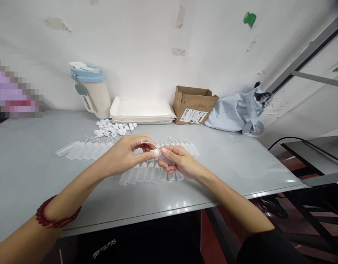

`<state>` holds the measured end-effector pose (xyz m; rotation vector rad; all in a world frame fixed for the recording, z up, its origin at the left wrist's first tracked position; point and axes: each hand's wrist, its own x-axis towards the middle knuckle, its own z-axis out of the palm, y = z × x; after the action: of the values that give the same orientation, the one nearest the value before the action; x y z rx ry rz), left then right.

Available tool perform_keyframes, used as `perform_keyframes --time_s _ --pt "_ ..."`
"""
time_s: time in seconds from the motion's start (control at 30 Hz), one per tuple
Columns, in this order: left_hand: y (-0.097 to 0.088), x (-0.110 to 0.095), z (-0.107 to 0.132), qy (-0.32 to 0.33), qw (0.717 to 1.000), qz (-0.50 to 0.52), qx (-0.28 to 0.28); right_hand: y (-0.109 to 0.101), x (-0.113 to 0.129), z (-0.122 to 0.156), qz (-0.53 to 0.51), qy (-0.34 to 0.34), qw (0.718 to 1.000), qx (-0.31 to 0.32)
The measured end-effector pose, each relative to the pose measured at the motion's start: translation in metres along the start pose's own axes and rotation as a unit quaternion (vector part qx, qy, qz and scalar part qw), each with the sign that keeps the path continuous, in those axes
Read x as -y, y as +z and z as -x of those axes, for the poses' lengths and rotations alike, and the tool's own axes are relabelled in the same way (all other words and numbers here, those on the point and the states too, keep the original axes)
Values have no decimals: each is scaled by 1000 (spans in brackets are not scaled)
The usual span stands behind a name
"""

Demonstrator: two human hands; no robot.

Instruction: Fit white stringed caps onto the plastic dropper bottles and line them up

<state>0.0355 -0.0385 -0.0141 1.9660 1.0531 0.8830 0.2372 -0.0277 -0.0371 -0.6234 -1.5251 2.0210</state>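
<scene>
Hands on white cap and tube

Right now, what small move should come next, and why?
Probably press the white cap home with the left hand while the right hand steadies the clear bottle: the cap seems to sit at the bottle's mouth, and each hand grips one part.

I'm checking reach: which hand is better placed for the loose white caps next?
Left, probably: the left hand, though also busy, is nearer the white caps; the right hand holds a translucent container.
</scene>
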Motion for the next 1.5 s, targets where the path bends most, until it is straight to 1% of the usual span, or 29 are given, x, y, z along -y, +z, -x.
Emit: perform_keyframes --time_s 0.1,0.17,0.23,0.3,0.33,0.37,0.4,0.47,0.53,0.57,0.63,0.67,0.7,0.73,0.83,0.9,0.97,1.0,1.1,1.13,1.17,1.2,1.23,1.33,1.37,1.4,1.43,1.47,1.5 --pt "0 -2 2 -49 998 -5 33 2 -1 2 102 -17 994 -35" --pt "1 -4 2 -83 996 10 45 3 -2 2 177 -40 982 -55" --pt "4 -6 3 -101 993 28 55 4 -3 2 267 -86 955 -92" --pt "8 -6 3 -104 991 62 57 4 -5 1 350 -134 915 -146" --pt "11 -6 3 -104 990 84 53 4 -6 0 375 -147 900 -168" --pt "14 -6 3 -103 988 102 45 4 -6 -1 385 -149 893 -182" --pt "16 -6 4 -100 988 111 34 4 -6 -1 376 -139 896 -189" --pt "21 -4 4 -70 993 94 6 3 -5 -2 316 -90 927 -183" --pt "23 -2 4 -9 998 58 -17 0 -1 -2 229 -14 961 -155" --pt "23 -1 4 22 999 44 -23 -2 0 -1 189 30 972 -134" --pt "23 1 3 62 997 39 -16 -5 3 0 134 103 982 -85" --pt "23 1 3 67 997 41 -9 -6 4 0 117 122 984 -65" --pt "23 1 2 63 997 38 -4 -6 5 0 109 124 985 -57" --pt "22 0 2 51 998 33 -2 -6 4 0 114 110 985 -63" --pt "21 -6 2 -10 1000 21 6 -1 2 0 167 34 978 -121" --pt "20 -10 1 -56 998 32 2 1 -1 0 228 -16 961 -159" --pt "18 -12 1 -97 993 57 -19 0 -3 1 315 -85 927 -186" --pt "16 -12 0 -115 990 77 -30 -2 -5 1 369 -132 899 -196" --pt "14 -9 -2 -149 977 147 -42 -6 -9 1 506 -272 794 -199" --pt "14 -9 -2 -147 976 157 -44 -7 -10 1 526 -301 771 -198" --pt "15 -8 -2 -139 977 155 -50 -7 -10 1 529 -312 764 -197" --pt "16 -8 -1 -126 980 141 -61 -6 -9 1 516 -305 775 -199" --pt "19 -9 0 -108 984 121 -79 -5 -9 1 488 -283 801 -203" --pt "25 -10 3 -39 987 70 -136 -1 -5 0 341 -161 906 -192" --pt "26 -10 4 -19 987 64 -146 1 -3 0 293 -126 930 -183" --pt "26 -10 4 -8 987 62 -148 1 -2 1 261 -107 943 -175" --pt "25 -10 4 -7 988 63 -143 2 -1 1 251 -106 947 -171" --pt "23 -10 4 -17 989 65 -135 1 -1 1 265 -123 940 -174" --pt "21 -10 3 -32 989 65 -125 1 -1 2 297 -155 925 -182"
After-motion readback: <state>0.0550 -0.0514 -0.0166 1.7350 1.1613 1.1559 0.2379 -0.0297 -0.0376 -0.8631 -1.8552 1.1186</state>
